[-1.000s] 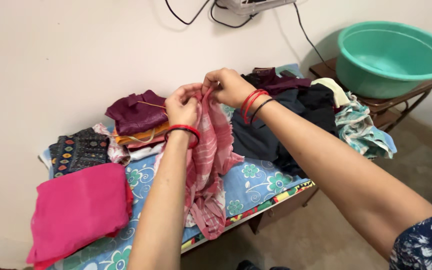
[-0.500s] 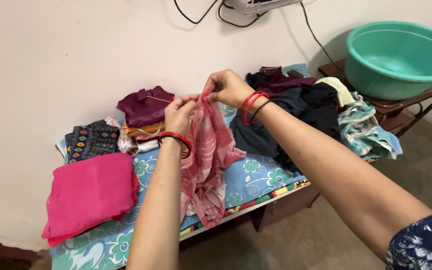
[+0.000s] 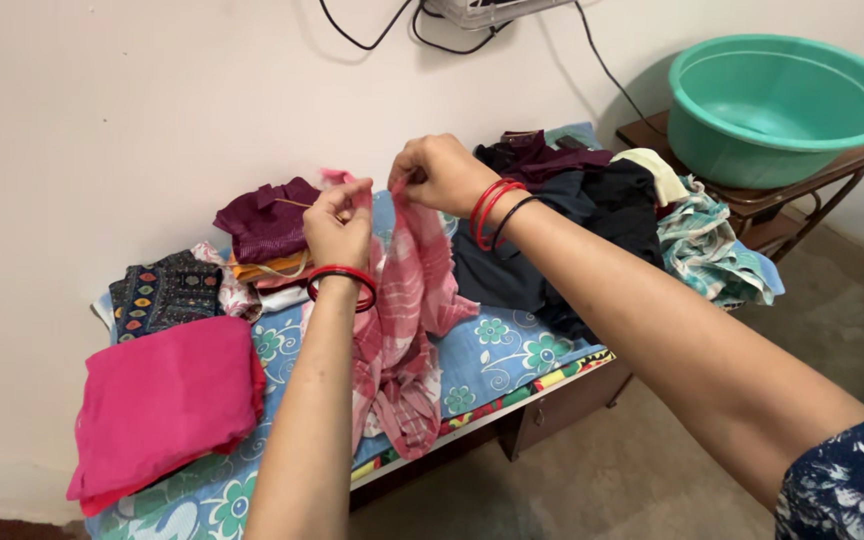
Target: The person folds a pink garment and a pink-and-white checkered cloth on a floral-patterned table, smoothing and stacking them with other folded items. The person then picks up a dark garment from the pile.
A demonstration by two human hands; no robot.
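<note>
A: What have you got in your hands?

B: Your left hand [image 3: 337,225] and your right hand [image 3: 437,172] both pinch the top edge of a pink checked cloth [image 3: 402,330]. The fingers of each hand are pressed together on a fold of it, the two hands near each other but apart, with the edge stretched between them.

A: And where does the cloth hang?

B: It drops from your hands over the front of the low bed [image 3: 512,350], which has a blue flowered sheet. Its lower end bunches at the bed's front edge.

A: What lies around it?

B: On your left, a folded bright pink cloth [image 3: 167,405] sits near the corner. Behind it is a dark patterned folded piece [image 3: 157,295], and next to that a small stack with a maroon garment [image 3: 267,220] on top and orange and white pieces under it. On your right, a loose heap of dark clothes [image 3: 562,230] spreads across the sheet, with a cream piece and a teal patterned cloth [image 3: 712,255] at its far end.

A: Any tubs or baskets?

B: One green plastic basin [image 3: 787,105] stands on a brown side table [image 3: 752,205] past the heap. What shows of its inside holds no clothes; its floor is only partly visible.
</note>
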